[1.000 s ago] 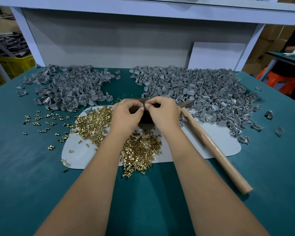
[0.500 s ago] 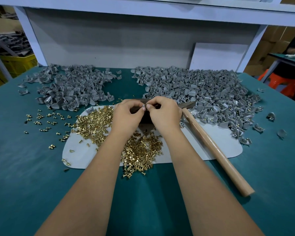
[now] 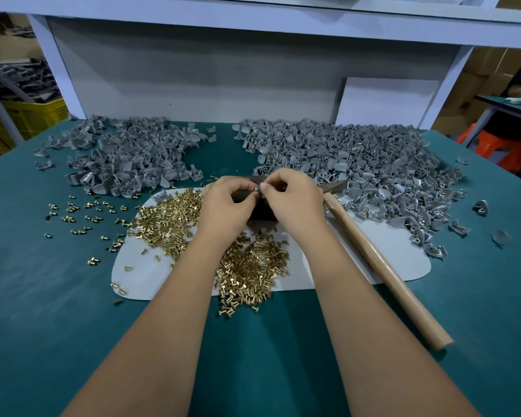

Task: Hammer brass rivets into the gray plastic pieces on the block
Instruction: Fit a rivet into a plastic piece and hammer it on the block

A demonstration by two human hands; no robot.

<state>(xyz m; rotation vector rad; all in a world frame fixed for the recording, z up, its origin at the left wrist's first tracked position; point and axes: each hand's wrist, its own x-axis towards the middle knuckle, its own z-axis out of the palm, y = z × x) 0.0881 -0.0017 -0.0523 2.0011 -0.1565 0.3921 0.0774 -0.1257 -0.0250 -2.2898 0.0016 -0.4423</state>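
White shelf frame (image 3: 283,16) over teal table (image 3: 42,296); yellow crate (image 3: 33,115) left.

Rivets (image 3: 247,272) — bright brass, glossy, catching light; heaped on a smooth matt pale mat (image 3: 403,254) that looks like thin plastic sheet. Grey pieces (image 3: 358,164) behind the mat: moulded plastic, dull satin sheen on the curved faces. Hammer handle (image 3: 382,266) across the mat's right end — pale wood, smooth, lightly polished. Block (image 3: 262,210) at the mat's back edge: dark, matt, material unclear. Table (image 3: 42,296) under the mat: teal, matt, finely textured.
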